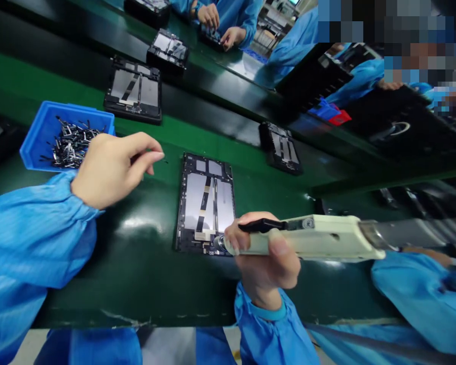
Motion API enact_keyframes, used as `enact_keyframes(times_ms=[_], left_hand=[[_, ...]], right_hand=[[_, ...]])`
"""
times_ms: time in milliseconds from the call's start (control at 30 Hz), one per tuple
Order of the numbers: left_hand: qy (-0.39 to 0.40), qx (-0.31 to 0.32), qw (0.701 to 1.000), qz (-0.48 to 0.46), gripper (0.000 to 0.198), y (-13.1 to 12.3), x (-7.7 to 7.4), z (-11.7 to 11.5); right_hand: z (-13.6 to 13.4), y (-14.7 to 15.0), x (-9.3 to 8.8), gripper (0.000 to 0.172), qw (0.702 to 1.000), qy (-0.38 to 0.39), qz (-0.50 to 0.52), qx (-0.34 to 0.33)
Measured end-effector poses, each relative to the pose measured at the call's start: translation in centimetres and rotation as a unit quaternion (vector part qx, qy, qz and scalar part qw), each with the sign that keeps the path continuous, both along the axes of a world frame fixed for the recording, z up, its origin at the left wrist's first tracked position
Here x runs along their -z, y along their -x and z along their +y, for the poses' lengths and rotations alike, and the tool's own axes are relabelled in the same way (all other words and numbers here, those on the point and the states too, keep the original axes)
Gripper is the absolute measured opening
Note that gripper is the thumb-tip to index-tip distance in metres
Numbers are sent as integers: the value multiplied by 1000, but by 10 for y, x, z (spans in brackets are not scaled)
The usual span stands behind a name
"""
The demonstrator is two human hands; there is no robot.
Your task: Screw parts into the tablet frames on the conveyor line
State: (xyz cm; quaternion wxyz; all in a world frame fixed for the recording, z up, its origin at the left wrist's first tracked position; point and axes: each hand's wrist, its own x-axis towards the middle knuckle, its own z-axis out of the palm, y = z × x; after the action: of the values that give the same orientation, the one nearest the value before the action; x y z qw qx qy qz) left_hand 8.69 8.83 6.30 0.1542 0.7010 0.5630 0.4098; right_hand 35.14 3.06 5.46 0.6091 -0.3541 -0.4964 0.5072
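Right-hand fingers (pixel 247 228) grip a cream electric screwdriver (pixel 327 235) low, its tip at a black tablet frame (pixel 184 238). Left-hand fingers (pixel 144 157) are open, empty, near a blue plastic bin (pixel 34 142).

Bright blue smock (pixel 273 339), puffy L sleeve (pixel 34 238) gathered above L hand (pixel 114 170), R cuff (pixel 268 312) w/ teal band.

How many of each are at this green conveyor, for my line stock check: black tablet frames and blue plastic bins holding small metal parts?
Black tablet frames: 6
Blue plastic bin of small metal parts: 1
Total: 7
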Motion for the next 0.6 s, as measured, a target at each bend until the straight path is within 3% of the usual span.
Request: enact_keyframes(times_ms=[167, 267, 367, 467, 600], left_hand=[[82, 117, 978, -153, 18, -56, 10, 8], [167, 184, 939, -236, 15, -103, 29, 10], [239, 217, 922, -213, 10, -136, 51, 8], [252, 234, 929, -139, 11, -146, 66, 3], [270, 247, 914, -174, 16, -138, 71, 1]], right_hand=[[0, 0, 5, 26, 1000, -1, 1, -8], [1, 2, 8, 27, 1000, -11, 3, -6], [-1, 4, 4, 27, 1000, -12, 12, 2], [-6, -1, -11, 29, 1000, -14, 17, 17], [-8, -30, -30, 36, 996, -44, 21, 78]])
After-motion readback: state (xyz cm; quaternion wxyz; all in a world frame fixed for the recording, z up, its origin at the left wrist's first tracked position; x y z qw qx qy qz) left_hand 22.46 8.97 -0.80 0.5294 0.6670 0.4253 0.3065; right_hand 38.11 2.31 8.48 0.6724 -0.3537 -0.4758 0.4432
